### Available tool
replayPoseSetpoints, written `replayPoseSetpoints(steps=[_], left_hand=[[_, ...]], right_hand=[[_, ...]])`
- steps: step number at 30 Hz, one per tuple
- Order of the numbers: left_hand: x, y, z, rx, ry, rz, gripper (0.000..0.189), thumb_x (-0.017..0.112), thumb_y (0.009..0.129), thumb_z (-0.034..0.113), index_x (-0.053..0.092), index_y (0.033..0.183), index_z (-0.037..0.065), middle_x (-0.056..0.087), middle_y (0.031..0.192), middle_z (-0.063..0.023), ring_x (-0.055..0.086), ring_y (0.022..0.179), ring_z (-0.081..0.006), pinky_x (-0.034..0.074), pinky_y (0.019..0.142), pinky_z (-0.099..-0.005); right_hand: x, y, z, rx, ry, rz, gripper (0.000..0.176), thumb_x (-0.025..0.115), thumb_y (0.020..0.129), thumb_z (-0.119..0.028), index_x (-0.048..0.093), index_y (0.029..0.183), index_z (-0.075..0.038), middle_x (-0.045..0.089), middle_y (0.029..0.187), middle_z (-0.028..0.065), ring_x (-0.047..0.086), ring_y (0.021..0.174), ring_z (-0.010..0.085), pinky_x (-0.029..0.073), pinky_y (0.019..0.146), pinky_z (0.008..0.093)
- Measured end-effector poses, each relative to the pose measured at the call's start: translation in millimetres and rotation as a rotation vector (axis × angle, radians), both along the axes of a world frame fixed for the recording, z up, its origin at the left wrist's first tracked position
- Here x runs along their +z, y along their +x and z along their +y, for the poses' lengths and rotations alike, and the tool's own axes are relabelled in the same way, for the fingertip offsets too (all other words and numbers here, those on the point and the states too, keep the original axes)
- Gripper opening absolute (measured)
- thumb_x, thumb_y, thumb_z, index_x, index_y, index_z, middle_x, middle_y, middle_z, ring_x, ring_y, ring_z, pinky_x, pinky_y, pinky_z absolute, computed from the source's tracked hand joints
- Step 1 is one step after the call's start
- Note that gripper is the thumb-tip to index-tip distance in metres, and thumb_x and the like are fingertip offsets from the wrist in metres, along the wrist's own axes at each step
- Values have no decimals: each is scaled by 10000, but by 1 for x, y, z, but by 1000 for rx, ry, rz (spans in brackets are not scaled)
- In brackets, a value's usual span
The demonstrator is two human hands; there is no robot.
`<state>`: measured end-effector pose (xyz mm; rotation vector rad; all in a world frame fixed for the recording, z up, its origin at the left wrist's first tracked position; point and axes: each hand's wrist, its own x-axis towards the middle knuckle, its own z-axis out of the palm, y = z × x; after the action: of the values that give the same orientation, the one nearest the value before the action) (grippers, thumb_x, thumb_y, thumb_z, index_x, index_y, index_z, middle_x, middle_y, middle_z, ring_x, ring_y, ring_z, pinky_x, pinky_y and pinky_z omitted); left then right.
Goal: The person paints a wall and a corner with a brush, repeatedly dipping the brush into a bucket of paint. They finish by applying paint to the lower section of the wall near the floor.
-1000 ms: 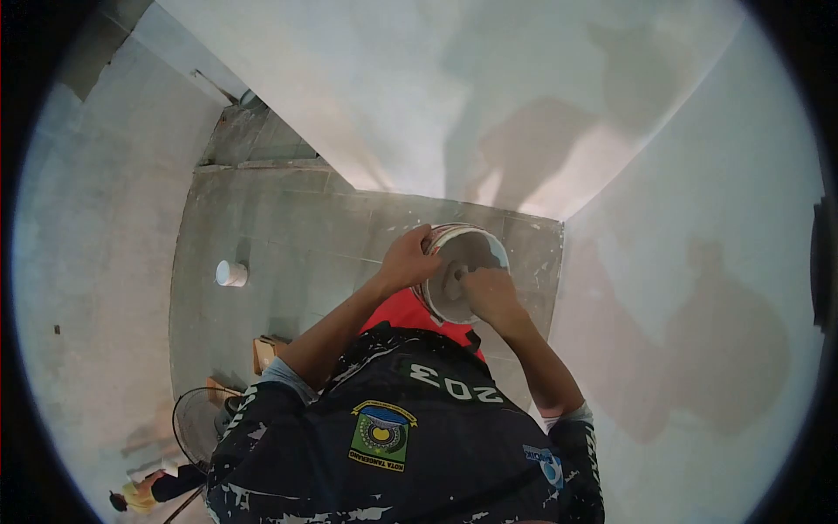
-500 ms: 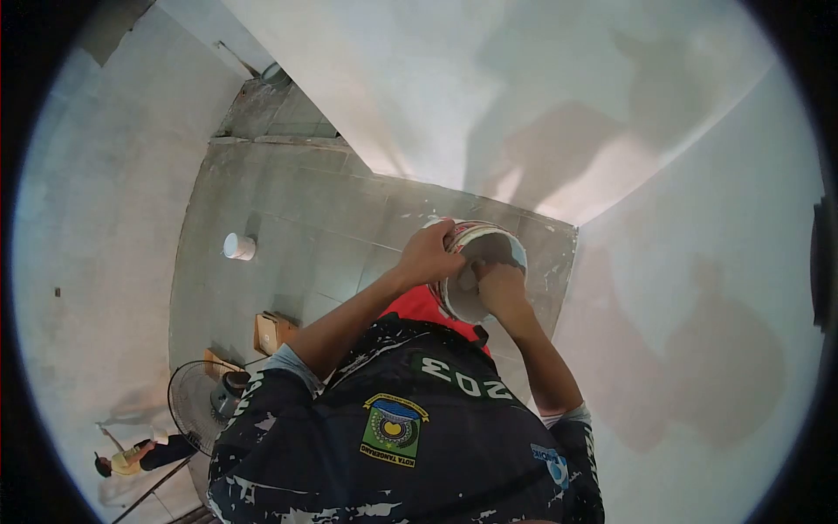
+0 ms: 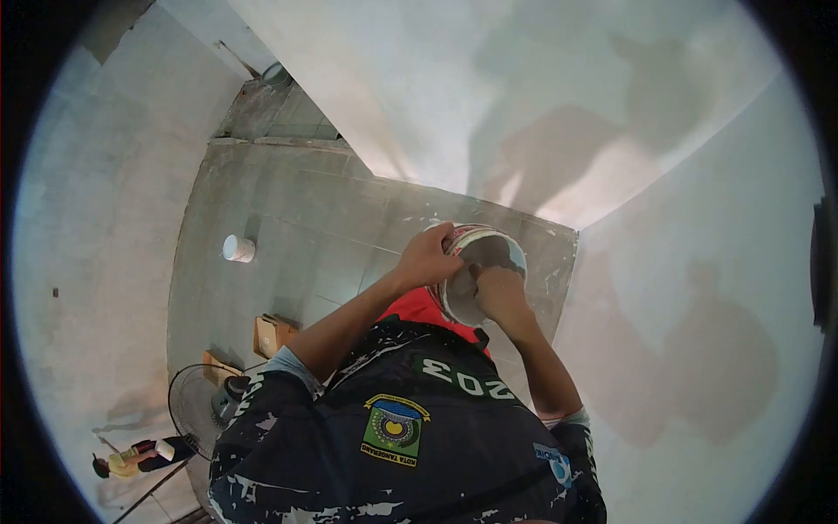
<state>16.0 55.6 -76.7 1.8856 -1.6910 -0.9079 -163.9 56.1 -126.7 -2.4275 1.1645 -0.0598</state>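
My left hand (image 3: pixel 429 258) is closed on the rim of a round bucket (image 3: pixel 443 299), which it tilts in front of my red shorts. Inside the bucket is a smooth grey paste (image 3: pixel 483 253). My right hand (image 3: pixel 501 293) reaches over the bucket's near right side with its fingers curled down at the paste. Whatever those fingers hold is hidden by the hand.
On the tiled floor stand a white tub (image 3: pixel 238 249) and cardboard boxes (image 3: pixel 274 335). A fan (image 3: pixel 206 403) is close on my left. Farther off, a person (image 3: pixel 140 458) is by the left wall. Pale walls (image 3: pixel 681 332) meet in a corner ahead right.
My right hand has shifted slightly within the bucket, and a grey lump beside its fingers no longer shows. My left hand keeps its hold. The distant person's arm has lowered.
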Motion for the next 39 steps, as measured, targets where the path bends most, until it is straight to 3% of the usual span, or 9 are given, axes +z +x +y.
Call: replayPoseSetpoints(steps=[2, 8, 12, 16, 20, 27, 31, 35, 39], left_hand=[[4, 8, -2, -46, 29, -31, 327, 632, 658, 146, 570, 919, -41, 602, 738, -148, 584, 672, -230, 473, 640, -356], [-4, 29, -10, -28, 61, 118, 197, 607, 664, 94, 528, 813, -8, 498, 655, -52, 494, 637, -117, 417, 563, -302], [-4, 52, -22, -31, 72, 218, 167, 607, 661, 77, 480, 755, 24, 465, 635, -22, 461, 613, -107, 391, 537, -289], [-3, 83, -29, -31, 101, 277, 197, 602, 647, 102, 435, 720, 27, 421, 594, -51, 428, 584, -132, 363, 516, -317], [12, 110, -48, -96, 138, 330, 183, 588, 665, 43, 413, 712, 67, 390, 609, 15, 405, 554, -67, 330, 468, -258], [4, 193, -83, -99, 51, 413, 188, 592, 660, 52, 409, 701, 68, 378, 594, 11, 397, 540, -75, 326, 459, -264], [-10, 238, -91, -82, 76, 361, 229, 592, 648, 115, 394, 706, 15, 357, 603, -61, 374, 581, -158, 341, 532, -339], [-17, 262, -96, -88, 94, 298, 208, 591, 657, 120, 466, 769, -2, 457, 635, -115, 443, 586, -214, 389, 569, -361], [2, 270, -94, -85, 159, 295, 259, 595, 659, 128, 555, 878, -5, 576, 737, -166, 539, 643, -264, 442, 631, -368]], right_hand=[[7, 3, 0, -6, -15, -30, 354, 568, 803, -138, 635, 1150, -125, 656, 777, 178, 670, 727, 341, 527, 625, 456], [-10, 37, -13, -191, -16, -173, 415, 570, 818, -155, 557, 1230, -103, 648, 817, 216, 668, 731, 368, 528, 628, 458], [-20, 56, -16, -204, -24, -63, 265, 565, 797, -114, 619, 1051, -61, 655, 798, 194, 665, 731, 363, 531, 654, 461], [20, 74, -22, -262, 45, -7, 155, 594, 769, -93, 694, 865, -24, 679, 836, 207, 683, 769, 362, 554, 693, 451], [47, 110, -43, -304, 79, 10, 150, 593, 763, -86, 683, 862, -18, 676, 820, 200, 682, 771, 355, 549, 695, 456], [29, 207, -69, -38, 11, 0, 147, 602, 769, -104, 680, 879, -45, 670, 805, 188, 681, 773, 348, 546, 682, 452], [30, 234, -87, 217, 110, 155, 169, 590, 785, -107, 678, 926, -74, 674, 831, 180, 681, 783, 338, 546, 670, 444], [49, 246, -96, 190, 211, 267, 175, 577, 795, -109, 679, 932, -72, 680, 855, 176, 684, 796, 328, 548, 669, 440], [40, 269, -93, -51, 20, 127, 175, 577, 789, -115, 689, 916, -72, 676, 860, 189, 687, 811, 328, 555, 667, 426]])
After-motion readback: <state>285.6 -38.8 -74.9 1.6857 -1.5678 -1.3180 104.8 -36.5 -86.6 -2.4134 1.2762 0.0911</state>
